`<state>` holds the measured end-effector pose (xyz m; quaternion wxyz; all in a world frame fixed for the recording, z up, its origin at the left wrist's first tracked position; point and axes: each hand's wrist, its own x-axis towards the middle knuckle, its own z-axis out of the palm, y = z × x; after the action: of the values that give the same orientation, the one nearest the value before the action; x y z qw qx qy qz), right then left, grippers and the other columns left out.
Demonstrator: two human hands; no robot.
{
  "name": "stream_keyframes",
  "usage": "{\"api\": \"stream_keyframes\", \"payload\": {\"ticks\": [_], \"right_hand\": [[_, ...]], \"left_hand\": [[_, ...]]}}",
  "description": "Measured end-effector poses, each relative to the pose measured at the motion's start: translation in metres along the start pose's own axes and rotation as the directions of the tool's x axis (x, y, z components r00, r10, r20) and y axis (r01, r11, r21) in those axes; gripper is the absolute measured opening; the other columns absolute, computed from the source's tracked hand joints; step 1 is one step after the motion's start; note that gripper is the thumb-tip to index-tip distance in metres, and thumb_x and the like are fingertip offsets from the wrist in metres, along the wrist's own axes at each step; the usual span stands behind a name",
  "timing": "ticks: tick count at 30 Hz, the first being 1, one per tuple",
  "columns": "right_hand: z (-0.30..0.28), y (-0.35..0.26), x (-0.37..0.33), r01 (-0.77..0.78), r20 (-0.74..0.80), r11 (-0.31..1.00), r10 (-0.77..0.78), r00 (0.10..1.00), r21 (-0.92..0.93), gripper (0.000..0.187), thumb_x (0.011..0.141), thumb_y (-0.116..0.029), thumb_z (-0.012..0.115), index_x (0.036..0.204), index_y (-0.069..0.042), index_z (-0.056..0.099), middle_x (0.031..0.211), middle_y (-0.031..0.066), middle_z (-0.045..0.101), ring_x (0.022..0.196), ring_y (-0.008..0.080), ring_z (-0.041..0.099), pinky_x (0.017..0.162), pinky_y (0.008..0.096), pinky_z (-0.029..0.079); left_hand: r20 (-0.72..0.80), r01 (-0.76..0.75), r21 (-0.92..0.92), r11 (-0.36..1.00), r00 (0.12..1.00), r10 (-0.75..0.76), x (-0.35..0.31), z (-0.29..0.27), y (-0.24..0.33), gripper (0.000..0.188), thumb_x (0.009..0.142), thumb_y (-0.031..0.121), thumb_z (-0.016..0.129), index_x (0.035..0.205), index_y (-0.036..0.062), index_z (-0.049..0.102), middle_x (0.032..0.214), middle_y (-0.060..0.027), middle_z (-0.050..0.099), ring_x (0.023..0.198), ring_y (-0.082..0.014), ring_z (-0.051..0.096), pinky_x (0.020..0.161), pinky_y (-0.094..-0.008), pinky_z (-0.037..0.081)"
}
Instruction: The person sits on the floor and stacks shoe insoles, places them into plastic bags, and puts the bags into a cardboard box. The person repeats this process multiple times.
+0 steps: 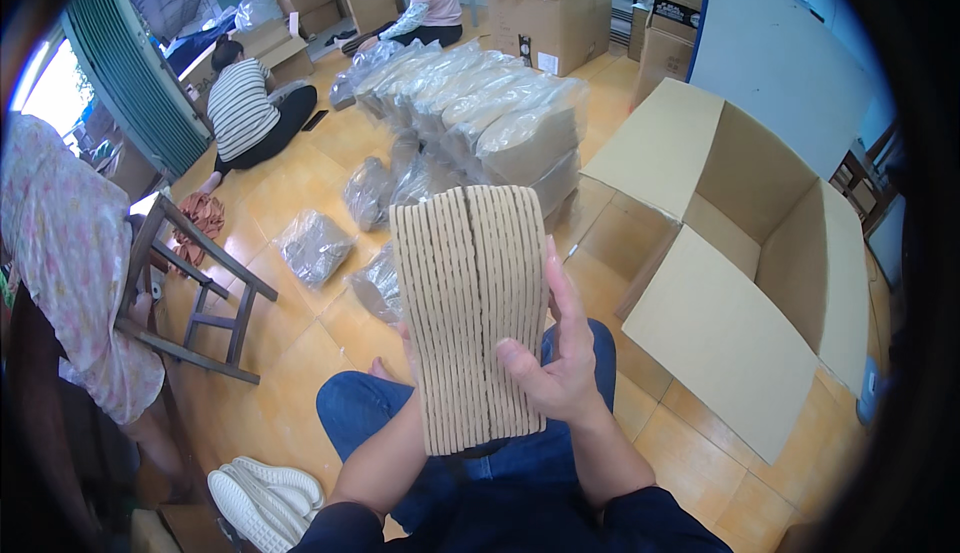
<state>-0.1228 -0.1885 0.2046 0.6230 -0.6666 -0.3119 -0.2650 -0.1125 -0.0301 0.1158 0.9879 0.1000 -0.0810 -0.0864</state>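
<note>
Clasps a beige layered stack point(440, 323) mid-frame in right hand point(562, 365), probably keeping layers even, with left hand point(407, 345) too hidden to tell its grip.

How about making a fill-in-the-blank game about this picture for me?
1. The right hand rests its ____ on the front of the beige lined block.
2. The jeans are ____.
3. The big open cardboard box nearest the hands is on the picture's ____ side.
4. The person sitting beside the green shutter wears a top with ____.

Missing words: thumb; blue; right; stripes.
</note>
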Motion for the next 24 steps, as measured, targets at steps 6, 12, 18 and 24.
{"api": "stream_keyframes", "payload": {"ticks": [6,12,18,24], "right_hand": [[0.000,0.002,-0.001,-0.236,-0.072,0.961,0.248,0.966,0.145,0.051,0.096,-0.020,0.051,0.140,0.004,0.039,0.141,0.0238,0.044,0.132,0.0316,0.043,0.109,0.0425,0.034],[-0.004,0.006,-0.012,-0.475,-0.163,0.804,0.554,0.816,0.358,0.040,0.104,-0.025,0.036,0.131,0.002,0.048,0.123,0.0154,0.058,0.117,0.0206,0.053,0.096,0.0358,0.045],[-0.005,0.014,-0.014,-0.488,-0.216,0.758,0.613,0.760,0.433,0.032,0.103,-0.023,0.046,0.124,0.000,0.056,0.118,0.0102,0.061,0.113,0.0164,0.056,0.090,0.0312,0.048],[-0.003,0.017,-0.016,-0.517,-0.208,0.738,0.640,0.739,0.435,0.030,0.101,-0.021,0.049,0.122,-0.001,0.057,0.119,0.0091,0.061,0.114,0.0158,0.055,0.091,0.0308,0.046]], "left_hand": [[0.090,-0.029,-0.045,0.999,0.995,0.033,-0.002,0.000,0.000,0.071,0.087,0.059,0.053,0.134,0.0068,0.051,0.125,-0.0138,0.059,0.111,-0.0317,0.059,0.095,-0.0466,0.050],[-0.046,-0.056,-0.071,0.996,0.998,0.053,0.007,0.005,0.009,0.067,0.089,0.052,0.054,0.135,0.0043,0.048,0.127,-0.0166,0.055,0.114,-0.0326,0.056,0.097,-0.0467,0.047],[-0.115,0.008,-0.085,0.996,0.993,-0.018,0.012,0.022,0.018,0.063,0.091,0.045,0.055,0.136,0.0019,0.045,0.129,-0.0194,0.051,0.118,-0.0334,0.052,0.100,-0.0468,0.044],[-0.108,0.065,-0.129,0.990,0.991,-0.079,0.017,0.028,0.020,0.062,0.093,0.042,0.056,0.137,0.0005,0.043,0.130,-0.0213,0.048,0.120,-0.0350,0.049,0.102,-0.0471,0.042]]}}
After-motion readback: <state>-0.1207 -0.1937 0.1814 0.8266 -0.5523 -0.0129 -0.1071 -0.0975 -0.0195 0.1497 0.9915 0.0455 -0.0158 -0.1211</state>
